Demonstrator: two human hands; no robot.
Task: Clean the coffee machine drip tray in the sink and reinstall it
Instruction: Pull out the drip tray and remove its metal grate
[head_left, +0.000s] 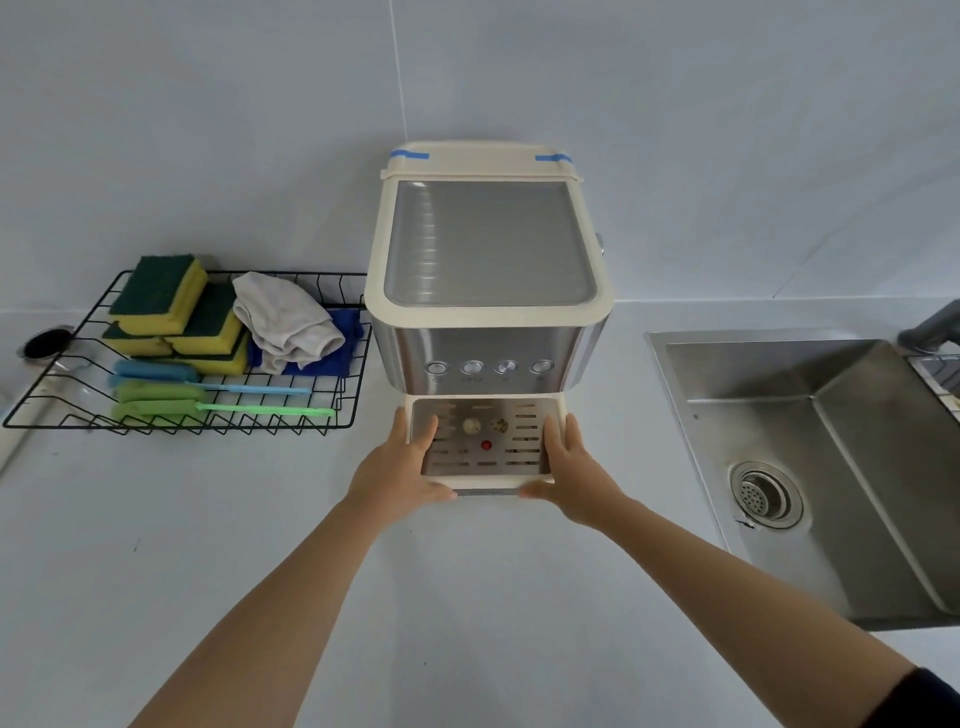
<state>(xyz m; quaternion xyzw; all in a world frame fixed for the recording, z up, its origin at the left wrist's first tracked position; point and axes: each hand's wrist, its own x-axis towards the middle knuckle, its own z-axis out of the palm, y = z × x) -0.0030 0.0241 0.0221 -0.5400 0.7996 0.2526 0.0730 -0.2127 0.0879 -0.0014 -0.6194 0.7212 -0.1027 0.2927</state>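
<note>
A cream and steel coffee machine (488, 270) stands on the white counter against the wall. At its foot sits the drip tray (485, 470), cream-rimmed with a slotted metal grate, a red dot and two round stains on it. My left hand (402, 467) grips the tray's left side, thumb over the rim. My right hand (569, 467) grips its right side the same way. The steel sink (831, 467) lies to the right.
A black wire rack (197, 358) on the left holds several yellow-green sponges, a grey cloth, a blue cloth and two long-handled brushes. A grey faucet (932, 327) shows at the right edge. A drain strainer (766, 496) sits in the sink basin.
</note>
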